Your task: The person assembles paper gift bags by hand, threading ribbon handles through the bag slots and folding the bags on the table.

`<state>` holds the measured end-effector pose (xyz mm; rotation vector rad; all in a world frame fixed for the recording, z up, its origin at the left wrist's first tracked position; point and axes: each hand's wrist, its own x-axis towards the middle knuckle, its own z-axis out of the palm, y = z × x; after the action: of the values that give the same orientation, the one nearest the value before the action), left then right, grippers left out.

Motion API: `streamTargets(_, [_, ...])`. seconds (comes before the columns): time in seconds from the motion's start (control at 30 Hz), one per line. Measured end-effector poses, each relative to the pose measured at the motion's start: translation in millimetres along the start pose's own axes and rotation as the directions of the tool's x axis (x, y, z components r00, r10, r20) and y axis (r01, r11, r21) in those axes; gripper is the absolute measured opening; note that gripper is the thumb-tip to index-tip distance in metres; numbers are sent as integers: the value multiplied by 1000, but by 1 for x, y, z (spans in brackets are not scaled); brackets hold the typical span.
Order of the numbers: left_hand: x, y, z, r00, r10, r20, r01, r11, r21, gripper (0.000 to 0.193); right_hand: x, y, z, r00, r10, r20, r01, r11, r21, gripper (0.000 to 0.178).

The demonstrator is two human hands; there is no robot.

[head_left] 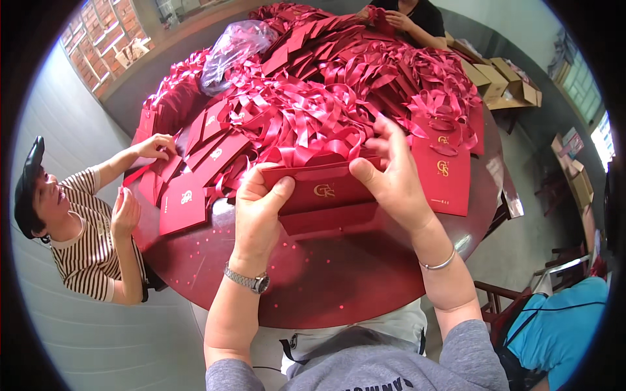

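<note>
In front of me a dark red paper gift bag (pixel 321 190) with a gold emblem is held up, mouth upward, over the near part of the table. At its left end, my left hand (pixel 259 207) is closed on it, thumb on the front face. My right hand (pixel 394 173) is at the bag's right end. Its thumb overlaps the front face, while the fingers stretch upward, apart, above the rim. Red ribbon handles (pixel 306 153) show just behind the mouth, partly mixed with the pile beyond. A lower red flap (pixel 329 221) shows beneath the bag.
A heap of ribboned red bags (pixel 352 65) covers the far side of the round table (pixel 293 306). Clear plastic (pixel 238 49) lies on it. One co-worker (pixel 91 228) handles bags at left, another (pixel 417 19) at the far side. Cardboard boxes (pixel 502 81) stand right.
</note>
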<state>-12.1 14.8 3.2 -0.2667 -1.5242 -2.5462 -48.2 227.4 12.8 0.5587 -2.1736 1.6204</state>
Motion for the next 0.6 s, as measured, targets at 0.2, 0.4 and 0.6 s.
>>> streamTargets(0.2, [-2,3,6,999,29,-22,-30,999,-45,26,0,-17,0,982,144,118,-166,964,206,70])
streamTargets(0.4, [-6,0,4,996,-52,-69,53,999,13,36,-5,-18,8,984,99,151,-145,931,336,36])
streamTargets(0.6, [-9,-3,11,993,-73,-90,67,996,-64,26,-8,-20,14,997,47,55,-61,951,303,29])
